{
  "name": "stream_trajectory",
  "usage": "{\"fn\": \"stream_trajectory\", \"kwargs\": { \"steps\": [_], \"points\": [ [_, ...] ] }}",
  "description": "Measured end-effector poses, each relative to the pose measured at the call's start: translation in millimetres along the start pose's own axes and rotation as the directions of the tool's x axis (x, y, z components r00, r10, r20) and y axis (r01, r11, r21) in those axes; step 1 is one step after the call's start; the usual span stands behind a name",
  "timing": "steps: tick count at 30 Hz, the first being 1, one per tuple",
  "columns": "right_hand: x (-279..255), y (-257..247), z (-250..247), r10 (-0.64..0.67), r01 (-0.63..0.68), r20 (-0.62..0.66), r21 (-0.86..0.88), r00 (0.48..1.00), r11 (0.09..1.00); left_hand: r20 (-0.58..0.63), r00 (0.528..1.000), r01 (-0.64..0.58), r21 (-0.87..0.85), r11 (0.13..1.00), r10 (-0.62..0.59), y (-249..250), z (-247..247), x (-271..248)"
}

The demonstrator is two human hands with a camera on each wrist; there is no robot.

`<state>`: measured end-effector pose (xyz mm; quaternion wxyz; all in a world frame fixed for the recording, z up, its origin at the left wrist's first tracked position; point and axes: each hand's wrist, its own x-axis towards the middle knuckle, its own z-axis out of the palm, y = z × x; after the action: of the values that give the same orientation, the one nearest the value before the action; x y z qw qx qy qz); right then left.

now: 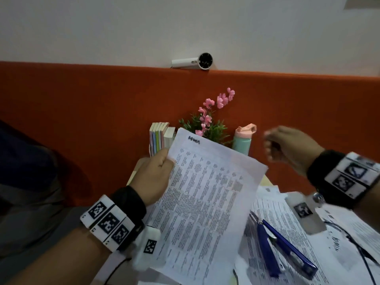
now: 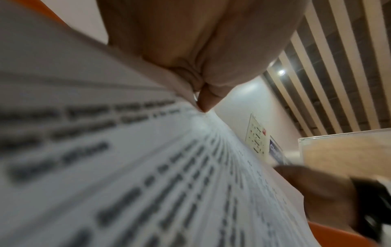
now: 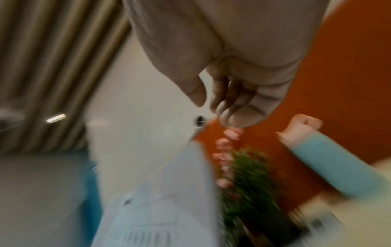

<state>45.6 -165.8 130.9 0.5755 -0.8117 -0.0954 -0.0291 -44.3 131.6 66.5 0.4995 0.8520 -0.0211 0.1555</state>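
My left hand (image 1: 163, 161) pinches the left edge of a sheaf of printed sheets (image 1: 205, 192) and holds it up, tilted, over the desk. The left wrist view shows the thumb and fingers of that hand (image 2: 202, 100) pressed on the paper's (image 2: 127, 167) edge. My right hand (image 1: 269, 147) hangs in the air to the right of the sheets, blurred, fingers curled, holding nothing. In the right wrist view the fingers (image 3: 230, 108) curl inward with the thumb a little apart. A blue stapler (image 1: 277, 249) lies swung open on loose papers (image 1: 308, 233) under my right wrist.
Against the orange partition (image 1: 82, 112) stand a row of books (image 1: 160, 138), a pink-flowered plant (image 1: 211, 124) and a teal bottle with a pink lid (image 1: 243, 138). A small white device (image 1: 193, 62) sits on top of the partition. A black cable (image 1: 359, 249) crosses the papers at right.
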Motion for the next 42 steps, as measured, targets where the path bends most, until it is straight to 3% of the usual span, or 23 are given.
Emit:
{"fn": "stream_trajectory", "kwargs": {
  "steps": [1, 2, 3, 4, 6, 8, 10, 14, 16, 18, 20, 22, 24, 28, 32, 37, 42],
  "points": [
    [-4, 25, -5, 0.132, -0.131, 0.009, -0.044, 0.991, 0.990, -0.019, 1.000, 0.004, 0.026, 1.000, -0.003, -4, -3, 1],
    [-10, 48, -6, 0.256, -0.239, 0.050, -0.222, 0.965, 0.945, -0.039, 0.999, 0.015, 0.046, 0.999, -0.013, -7, -5, 2],
    [-16, 69, -3, 0.364, -0.277, 0.106, -0.467, 0.925, 0.840, -0.051, 0.998, 0.029, 0.064, 0.998, -0.025, -11, -6, 3],
    [-26, 84, 3, 0.441, -0.219, 0.171, -0.680, 0.881, 0.700, -0.062, 0.997, 0.043, 0.079, 0.996, -0.038, -14, -6, 5],
    [-43, 103, 21, 0.497, -0.038, 0.239, -0.874, 0.834, 0.485, -0.075, 0.995, 0.067, 0.101, 0.993, -0.060, -19, -4, 4],
    [-54, 113, 35, 0.532, 0.014, 0.250, -0.913, 0.809, 0.407, -0.090, 0.993, 0.088, 0.138, 0.986, -0.076, -21, -2, 3],
    [-58, 115, 45, 0.546, 0.041, 0.265, -0.921, 0.795, 0.386, -0.098, 0.991, 0.107, 0.184, 0.977, -0.090, -23, -2, 1],
    [-59, 105, 46, 0.574, -0.011, 0.257, -0.907, 0.778, 0.421, -0.066, 0.993, 0.106, 0.180, 0.978, -0.095, -22, -2, -3],
    [-56, 103, 42, 0.558, -0.061, 0.235, -0.886, 0.796, 0.461, -0.043, 0.994, 0.102, 0.157, 0.982, -0.096, -20, 0, -5],
    [-52, 102, 32, 0.549, -0.176, 0.243, -0.780, 0.800, 0.601, -0.033, 0.996, 0.087, 0.151, 0.985, -0.083, -19, 2, -5],
    [-49, 92, 17, 0.523, -0.349, 0.272, -0.495, 0.808, 0.796, -0.035, 0.997, 0.071, 0.151, 0.986, -0.067, -18, 4, -6],
    [-41, 73, 3, 0.459, -0.454, 0.184, -0.068, 0.869, 0.888, -0.049, 0.998, 0.043, 0.174, 0.984, -0.035, -16, 8, -7],
    [-31, 45, -5, 0.362, -0.359, 0.035, 0.257, 0.931, 0.898, -0.059, 0.998, 0.007, 0.205, 0.979, 0.005, -11, 14, -8],
    [-11, -17, 7, 0.116, -0.072, -0.044, 0.557, 0.992, 0.827, -0.038, 0.998, -0.042, 0.237, 0.971, 0.053, -8, 27, -7],
    [4, -51, 50, 0.073, 0.034, -0.145, 0.627, 0.987, 0.778, 0.007, 0.997, -0.074, 0.285, 0.956, 0.076, -5, 40, -12],
    [18, -60, 84, 0.077, 0.070, -0.262, 0.510, 0.962, 0.857, 0.043, 0.989, -0.148, 0.311, 0.939, 0.142, 4, 49, -19],
    [14, -56, 107, -0.005, 0.125, -0.256, 0.454, 0.967, 0.882, 0.051, 0.985, -0.172, 0.293, 0.941, 0.164, 5, 52, -17]
  ]
}}
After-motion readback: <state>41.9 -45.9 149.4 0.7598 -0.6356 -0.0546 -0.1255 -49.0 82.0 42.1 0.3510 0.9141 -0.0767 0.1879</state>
